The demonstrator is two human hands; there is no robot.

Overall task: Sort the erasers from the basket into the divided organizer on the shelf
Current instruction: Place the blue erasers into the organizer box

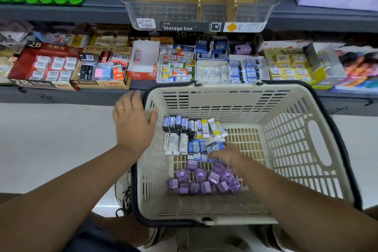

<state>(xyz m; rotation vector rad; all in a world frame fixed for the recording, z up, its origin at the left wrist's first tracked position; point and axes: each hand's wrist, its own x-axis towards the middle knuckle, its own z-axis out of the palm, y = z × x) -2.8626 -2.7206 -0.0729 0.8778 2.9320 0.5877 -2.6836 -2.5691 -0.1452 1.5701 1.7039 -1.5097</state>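
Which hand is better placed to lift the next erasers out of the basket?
Right. The right hand is down in the basket, fingers at the blue erasers; the left hand lies open over the left rim.

Down low, a cream basket (286, 149) with a black rim, and inside it rows of blue erasers (201, 147), white erasers (176, 143) and yellow erasers (214, 128), plus a pile of purple erasers (201, 182) nearer the front. Left hand (134, 120) flat with straight fingers (131, 98) at the basket's left edge; right hand (223, 155) down inside at the blue erasers, its fingers too hidden to tell. Up on the shelf (61, 13), a clear organizer (163, 13) with tan walls inside, marked "Storage box".
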